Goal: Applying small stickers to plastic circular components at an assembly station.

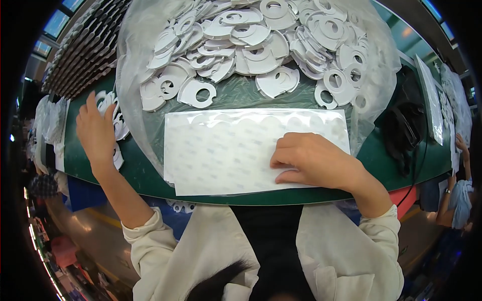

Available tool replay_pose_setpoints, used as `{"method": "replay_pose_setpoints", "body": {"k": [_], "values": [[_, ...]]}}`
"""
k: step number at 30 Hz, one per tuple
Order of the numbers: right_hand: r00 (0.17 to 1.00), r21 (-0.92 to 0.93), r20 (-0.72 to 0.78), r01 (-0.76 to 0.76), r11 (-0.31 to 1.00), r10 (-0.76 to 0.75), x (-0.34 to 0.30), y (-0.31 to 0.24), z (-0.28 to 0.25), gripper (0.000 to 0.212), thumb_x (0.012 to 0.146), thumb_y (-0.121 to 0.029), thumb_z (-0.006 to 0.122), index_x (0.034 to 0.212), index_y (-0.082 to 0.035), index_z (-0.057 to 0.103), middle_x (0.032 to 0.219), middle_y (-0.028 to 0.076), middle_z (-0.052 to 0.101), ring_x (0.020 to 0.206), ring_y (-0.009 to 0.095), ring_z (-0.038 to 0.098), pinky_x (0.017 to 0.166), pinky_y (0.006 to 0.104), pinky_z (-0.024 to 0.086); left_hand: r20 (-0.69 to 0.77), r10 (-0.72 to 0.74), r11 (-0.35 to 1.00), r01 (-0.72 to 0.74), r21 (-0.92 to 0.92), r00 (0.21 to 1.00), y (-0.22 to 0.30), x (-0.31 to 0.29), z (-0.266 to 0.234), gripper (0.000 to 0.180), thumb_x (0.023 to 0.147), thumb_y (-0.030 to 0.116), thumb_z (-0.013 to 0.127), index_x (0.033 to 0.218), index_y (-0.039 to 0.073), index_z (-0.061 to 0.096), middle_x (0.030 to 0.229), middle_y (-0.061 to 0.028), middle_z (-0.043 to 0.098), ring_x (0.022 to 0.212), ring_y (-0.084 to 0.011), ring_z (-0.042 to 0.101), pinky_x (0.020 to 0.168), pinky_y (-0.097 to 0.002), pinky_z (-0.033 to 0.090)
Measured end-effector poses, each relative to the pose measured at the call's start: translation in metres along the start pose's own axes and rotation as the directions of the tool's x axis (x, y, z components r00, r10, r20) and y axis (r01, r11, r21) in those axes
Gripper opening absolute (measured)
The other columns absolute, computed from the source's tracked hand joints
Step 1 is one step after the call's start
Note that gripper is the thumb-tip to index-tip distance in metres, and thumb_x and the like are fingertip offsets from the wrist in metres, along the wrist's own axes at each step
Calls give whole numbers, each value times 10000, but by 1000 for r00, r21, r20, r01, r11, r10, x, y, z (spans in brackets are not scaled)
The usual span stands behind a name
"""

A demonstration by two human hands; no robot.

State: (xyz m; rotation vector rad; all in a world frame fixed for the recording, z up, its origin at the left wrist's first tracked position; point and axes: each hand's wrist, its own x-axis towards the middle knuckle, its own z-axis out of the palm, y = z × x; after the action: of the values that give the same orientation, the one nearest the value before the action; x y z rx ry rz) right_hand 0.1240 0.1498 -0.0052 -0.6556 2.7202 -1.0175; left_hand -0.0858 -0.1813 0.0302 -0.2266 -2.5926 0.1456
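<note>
A white sheet (221, 155), covered in faint printing with a row of round shapes along its far edge, lies flat in front of me. My right hand (316, 160) rests on the sheet's right part, fingers curled and thumb drawn in toward them; whatever is between the fingertips is hidden. Off to the left, my left hand (96, 131) is raised with its fingers apart, holding nothing that I can see. Just beside it are a few white ring-shaped plastic parts (120, 128), partly covered by the hand.
A big heap of white plastic parts (251, 37) with round holes lies on clear plastic film (133, 100) beyond the sheet. Stacked grey-white trays (85, 50) stand at far left. A black item with a cable (404, 125) sits at right on the green table (145, 183). Another person (459, 195) is at far right.
</note>
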Motion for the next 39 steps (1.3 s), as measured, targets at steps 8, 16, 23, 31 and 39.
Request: {"method": "replay_pose_setpoints", "body": {"k": [8, 16, 23, 31, 39], "values": [[994, -76, -11, -110, 991, 110, -2, -11, 2, 205, 722, -132, 709, 855, -35, 588, 858, 98, 570, 867, 299, 548, 735, 384, 446, -99, 259, 867, -276, -414, 961, 28, -12, 14, 377, 794, 111, 656, 1155, 61, 560, 1173, -127, 560, 1095, -320, 512, 948, -372, 390], [992, -21, -10, -125, 992, 125, -1, -10, -2, 247, 707, -124, 720, 858, -28, 550, 853, 110, 562, 850, 310, 541, 729, 379, 443, -106, 704, 505, -600, -621, 702, 113, -29, 11, 164, 713, 76, 701, 843, 15, 622, 929, -100, 574, 914, -289, 537, 844, -357, 430], [995, 15, -1, -99, 995, 99, 0, -5, -3, 253, 715, -126, 714, 873, -33, 539, 867, 104, 551, 863, 304, 527, 745, 373, 434, 4, 594, 604, -443, -662, 804, 135, -33, 8, 165, 669, 73, 713, 754, 20, 582, 903, -118, 561, 940, -296, 508, 852, -378, 422], [994, -1, 31, -109, 994, 109, -3, -6, -3, 194, 728, -129, 702, 831, -35, 567, 857, 101, 549, 868, 299, 531, 750, 376, 437, 20, 655, -134, 142, -981, 756, 178, -35, -19, 150, 887, 187, 570, 847, 42, 575, 1288, -107, 518, 1150, -228, 479, 915, -322, 402], [997, -124, -74, -9, 992, 0, -8, -6, 7, 121, 750, -92, 665, 769, -18, 571, 807, 101, 534, 798, 280, 553, 709, 365, 473, 288, 903, -352, 933, 76, 317, 224, -73, -2, 476, 981, 499, 235, 932, 117, 515, 1178, -156, 579, 1103, -271, 559, 892, -410, 475]]}}
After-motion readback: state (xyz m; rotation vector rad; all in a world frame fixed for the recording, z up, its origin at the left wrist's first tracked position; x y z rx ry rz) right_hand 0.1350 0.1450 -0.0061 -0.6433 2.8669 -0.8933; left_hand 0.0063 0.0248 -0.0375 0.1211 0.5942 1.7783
